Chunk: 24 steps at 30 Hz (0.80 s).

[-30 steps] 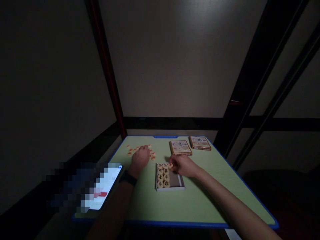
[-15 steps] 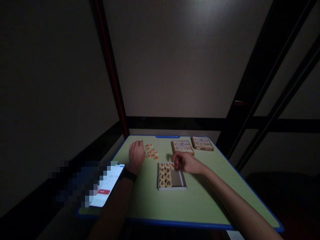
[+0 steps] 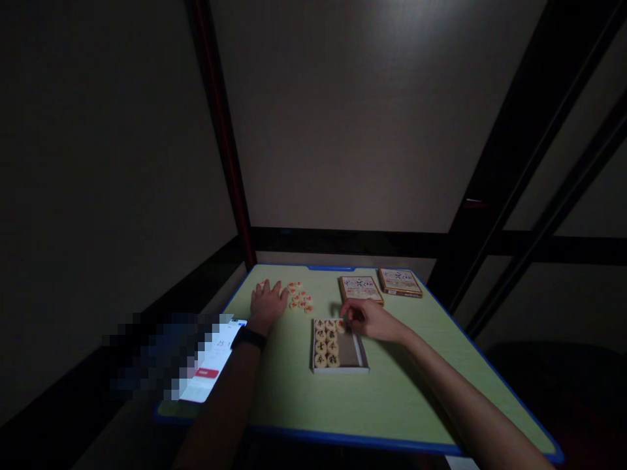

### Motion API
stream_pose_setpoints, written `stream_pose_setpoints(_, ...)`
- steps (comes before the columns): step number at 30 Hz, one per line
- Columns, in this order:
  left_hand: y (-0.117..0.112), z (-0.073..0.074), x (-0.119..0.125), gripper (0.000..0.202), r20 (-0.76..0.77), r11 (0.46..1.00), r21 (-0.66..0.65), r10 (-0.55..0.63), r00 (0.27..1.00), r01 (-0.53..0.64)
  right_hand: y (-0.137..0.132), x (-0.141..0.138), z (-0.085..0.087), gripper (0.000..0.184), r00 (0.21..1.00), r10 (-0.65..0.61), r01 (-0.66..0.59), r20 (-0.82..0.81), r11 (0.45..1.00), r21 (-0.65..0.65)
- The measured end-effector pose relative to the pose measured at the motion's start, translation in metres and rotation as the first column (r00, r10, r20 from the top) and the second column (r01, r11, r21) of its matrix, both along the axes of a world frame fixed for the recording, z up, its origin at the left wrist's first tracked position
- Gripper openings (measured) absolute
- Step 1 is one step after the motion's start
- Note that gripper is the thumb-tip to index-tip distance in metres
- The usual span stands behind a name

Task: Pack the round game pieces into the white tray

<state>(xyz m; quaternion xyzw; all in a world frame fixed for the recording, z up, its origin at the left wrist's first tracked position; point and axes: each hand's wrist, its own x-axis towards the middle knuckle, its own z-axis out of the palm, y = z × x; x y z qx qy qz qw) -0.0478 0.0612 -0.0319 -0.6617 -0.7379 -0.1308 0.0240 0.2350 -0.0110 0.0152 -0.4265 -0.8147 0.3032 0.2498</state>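
My left hand (image 3: 268,302) lies open over the far left of the table, fingers spread, partly covering a red-marked piece at its fingertips. Beside it are several round Chinese chess pieces (image 3: 301,299) with red characters. A shallow open box (image 3: 349,356) sits nearer to me, with black-marked pieces (image 3: 326,343) filling two columns on its left. One red-marked piece (image 3: 341,324) rests at the top of the third column. Over the box's upper right, my right hand (image 3: 368,318) is closed, with curled fingers next to that piece. Whatever its fingertips hold is hidden.
Two printed boxes (image 3: 361,288) (image 3: 400,282) lie at the back right. A lit phone (image 3: 209,365) is at the left edge beside my wrist. The green table (image 3: 416,398) has a raised blue rim, and walls stand behind and to the left.
My left hand has opened from a curled shape and its fingers now spread on the table. My right hand stays at the box's top corner. The whole view has shifted slightly.
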Motion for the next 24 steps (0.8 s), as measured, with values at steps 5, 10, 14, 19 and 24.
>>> stream_pose_setpoints(5, -0.005, -0.001, 0.008, 0.041, -0.080, 0.958, 0.097, -0.263, 0.962, 0.270, 0.001, 0.000, -0.002, 0.026, 1.000, -0.005, 0.005, 0.014, 1.000, 0.011)
stream_pose_setpoints(10, -0.013, 0.016, 0.019, 0.041, -0.035, 0.945, 0.036, -0.324, 0.945, 0.325, 0.001, 0.001, -0.002, 0.025, 1.000, 0.000, 0.000, 0.007, 1.000, 0.014)
stream_pose_setpoints(14, -0.016, 0.032, 0.019, 0.045, 0.011, 0.982, 0.028, -0.187, 0.982, 0.187, 0.001, 0.002, -0.001, 0.024, 1.000, 0.001, -0.001, -0.002, 1.000, 0.015)
stream_pose_setpoints(19, -0.011, 0.036, 0.008, 0.040, 0.066, 0.994, 0.048, -0.100, 0.993, 0.097, 0.001, 0.002, 0.000, 0.023, 1.000, 0.004, -0.004, -0.006, 1.000, 0.023)
stream_pose_setpoints(24, -0.005, 0.032, 0.000, 0.037, 0.163, 0.994, 0.006, -0.105, 0.981, 0.106, 0.002, 0.002, -0.002, 0.024, 1.000, 0.001, -0.002, 0.014, 0.999, 0.041)
